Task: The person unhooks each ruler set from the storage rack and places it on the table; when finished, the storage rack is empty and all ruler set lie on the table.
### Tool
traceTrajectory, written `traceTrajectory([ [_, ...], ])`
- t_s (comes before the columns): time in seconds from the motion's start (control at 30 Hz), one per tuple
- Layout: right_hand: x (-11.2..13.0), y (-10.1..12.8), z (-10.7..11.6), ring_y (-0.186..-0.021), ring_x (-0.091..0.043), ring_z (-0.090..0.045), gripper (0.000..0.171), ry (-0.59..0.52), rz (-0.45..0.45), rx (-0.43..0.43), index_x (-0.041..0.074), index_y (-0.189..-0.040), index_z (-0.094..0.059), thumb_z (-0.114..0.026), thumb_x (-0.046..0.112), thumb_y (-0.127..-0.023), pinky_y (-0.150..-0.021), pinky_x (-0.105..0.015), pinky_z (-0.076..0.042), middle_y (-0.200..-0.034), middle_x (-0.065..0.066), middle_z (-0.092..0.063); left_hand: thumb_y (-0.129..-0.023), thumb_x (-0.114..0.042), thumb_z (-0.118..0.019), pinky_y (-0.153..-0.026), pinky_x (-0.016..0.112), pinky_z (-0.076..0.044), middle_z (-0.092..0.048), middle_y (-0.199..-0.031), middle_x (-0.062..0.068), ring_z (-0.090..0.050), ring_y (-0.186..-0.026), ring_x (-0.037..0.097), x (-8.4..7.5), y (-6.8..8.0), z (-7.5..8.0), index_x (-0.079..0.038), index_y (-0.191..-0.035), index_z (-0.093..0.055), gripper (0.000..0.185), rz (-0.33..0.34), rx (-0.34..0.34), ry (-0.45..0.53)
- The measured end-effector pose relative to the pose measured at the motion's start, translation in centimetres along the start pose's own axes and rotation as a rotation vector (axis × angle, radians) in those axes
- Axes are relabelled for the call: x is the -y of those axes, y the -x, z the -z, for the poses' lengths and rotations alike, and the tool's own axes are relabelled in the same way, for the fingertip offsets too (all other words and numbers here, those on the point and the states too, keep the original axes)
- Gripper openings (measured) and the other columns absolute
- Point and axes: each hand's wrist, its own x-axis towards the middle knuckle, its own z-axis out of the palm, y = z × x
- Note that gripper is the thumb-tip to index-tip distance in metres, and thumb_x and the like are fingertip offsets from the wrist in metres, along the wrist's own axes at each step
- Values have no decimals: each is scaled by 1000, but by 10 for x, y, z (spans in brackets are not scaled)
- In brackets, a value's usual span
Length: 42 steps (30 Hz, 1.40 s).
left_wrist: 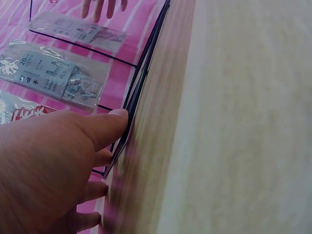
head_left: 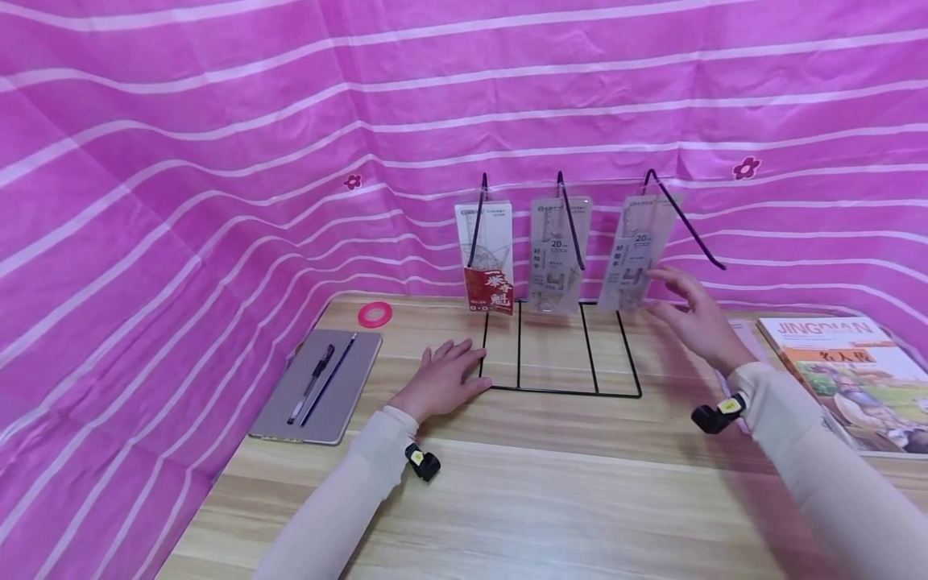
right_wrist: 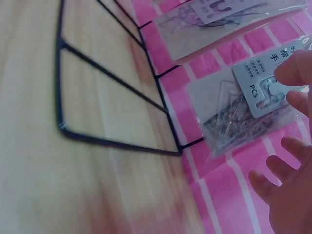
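Note:
A black wire display rack [head_left: 565, 392] stands on the table with three packs on its hooks. On the left hook hangs a red-and-white pack [head_left: 487, 258]. A clear ruler set [head_left: 557, 258] hangs in the middle, and another ruler set [head_left: 632, 254] hangs tilted on the right hook. My left hand [head_left: 444, 377] rests at the rack's left front corner, its thumb on the wire in the left wrist view. Beside the right ruler set is my right hand [head_left: 699, 318], fingers spread, with fingertips [right_wrist: 295, 68] overlapping its label; whether they touch it, I cannot tell.
At the left lies a grey notebook [head_left: 290, 387] with a pen [head_left: 319, 362] and a pencil [head_left: 337, 362] on it. A pink tape roll [head_left: 374, 304] is behind it. Magazines [head_left: 863, 346] lie at the right. Striped pink cloth [head_left: 217, 121] hangs around the table.

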Motion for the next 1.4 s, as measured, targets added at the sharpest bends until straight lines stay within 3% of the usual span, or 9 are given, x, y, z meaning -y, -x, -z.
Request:
traceTrajectory([
  [0.1, 3, -8, 0, -155, -49, -30, 57, -24, -23, -8, 14, -159, -45, -62, 20, -105, -117, -73, -33, -177, -8, -19, -104, -59, -55, -129, 70, -8, -30, -174, 8, -19, -162, 42, 0, 0, 1, -25, -161, -45, 67, 1, 0, -1],
  [0.2, 2, -14, 0, -151, -46, -36, 54, -38, -40, -19, 14, -157, -46, -60, 18, -105, -115, -66, -39, -174, -12, -26, -104, -59, -55, -129, 70, -8, -30, -174, 8, -19, -162, 42, -1, -1, 0, -25, -161, -45, 67, 0, 4, -1],
  [0.4, 0, -15, -2, -123, -13, -57, 45, -76, -29, -92, 10, -149, -53, -61, 20, -106, -94, -19, -49, -153, -11, -52, -104, -60, -54, -129, 70, -7, -30, -174, 7, -19, -162, 42, -2, -3, 0, -25, -161, -45, 67, -6, 10, -13],
  [0.5, 1, -12, -5, -106, 3, -62, 38, -134, 22, -151, 3, -138, -58, -66, 14, -103, -83, -10, -51, -133, 2, -64, -104, -60, -54, -129, 70, -7, -29, -174, 7, -19, -162, 41, -2, -4, 0, -26, -161, -45, 67, -3, 10, -21],
  [0.6, 3, -8, -8, -95, 9, -66, 30, -204, 66, -208, -1, -128, -61, -70, 9, -101, -75, -10, -54, -118, 17, -65, -104, -61, -54, -129, 70, -7, -29, -174, 7, -19, -162, 42, -2, -4, -1, -26, -161, -45, 68, 1, 10, -24],
  [0.7, 6, 0, -8, -90, 9, -69, 27, -234, 110, -243, -1, -126, -62, -69, 5, -100, -72, -9, -54, -109, 24, -67, -104, -61, -54, -129, 70, -7, -30, -174, 6, -19, -162, 42, -2, -4, -1, -26, -161, -45, 68, 1, 11, -23],
  [0.9, 18, 20, -1, -87, 8, -68, 43, -101, 192, -261, 6, -144, -60, -66, 4, -102, -72, -8, -53, -102, 25, -70, -104, -61, -53, -129, 70, -7, -29, -174, 7, -19, -162, 42, -1, -4, -1, -26, -161, -44, 68, 0, 10, -19],
  [1.1, 25, 40, 7, -87, 7, -65, 51, 0, 146, -244, 20, -154, -55, -64, 11, -105, -69, -9, -51, -110, 28, -65, -104, -61, -53, -129, 70, -7, -29, -174, 6, -19, -162, 41, -1, -3, 1, -26, -162, -44, 68, 9, 13, -26],
  [1.4, 27, 75, 22, -84, 8, -61, 54, 101, 133, -240, 20, -156, -53, -63, 6, -105, -69, -6, -46, -107, 34, -61, -104, -60, -54, -129, 69, -7, -30, -174, 6, -19, -162, 41, 0, -3, 0, -26, -161, -45, 67, 17, 13, -27],
])
